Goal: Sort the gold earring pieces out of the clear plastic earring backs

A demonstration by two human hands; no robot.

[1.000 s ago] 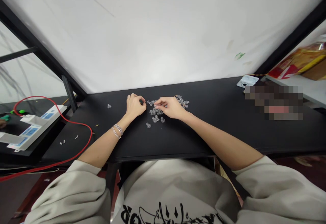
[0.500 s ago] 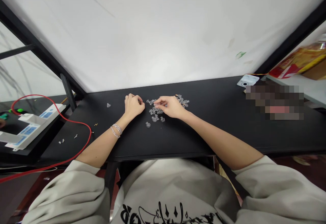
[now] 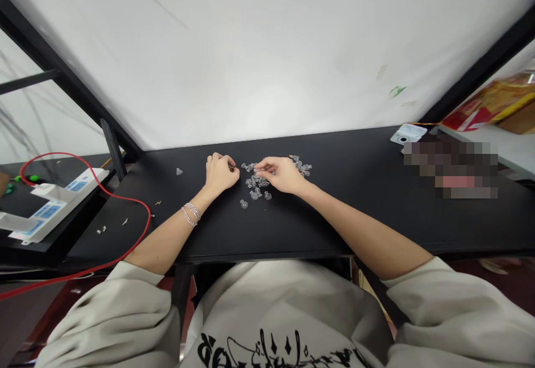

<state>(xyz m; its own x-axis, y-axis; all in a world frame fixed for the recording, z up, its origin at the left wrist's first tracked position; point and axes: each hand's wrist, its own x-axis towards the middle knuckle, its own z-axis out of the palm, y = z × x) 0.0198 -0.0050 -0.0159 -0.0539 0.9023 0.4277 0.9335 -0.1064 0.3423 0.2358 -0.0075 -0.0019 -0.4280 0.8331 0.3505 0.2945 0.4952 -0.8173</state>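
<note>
Dozens of clear plastic pieces (image 3: 257, 183) lie heaped on the black surface (image 3: 368, 217). I see the left hand (image 3: 220, 173) pinching a tiny part (image 3: 230, 168); the right hand (image 3: 282, 174) touches the heap, grip unclear. A careless brush could scatter them.

Left hand (image 3: 220, 173) curled inward, right hand (image 3: 281, 175) stretched forward

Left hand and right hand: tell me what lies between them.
In the head view, a loose cluster of small clear plastic parts lies on the black tabletop between the left hand and the right hand.
</note>
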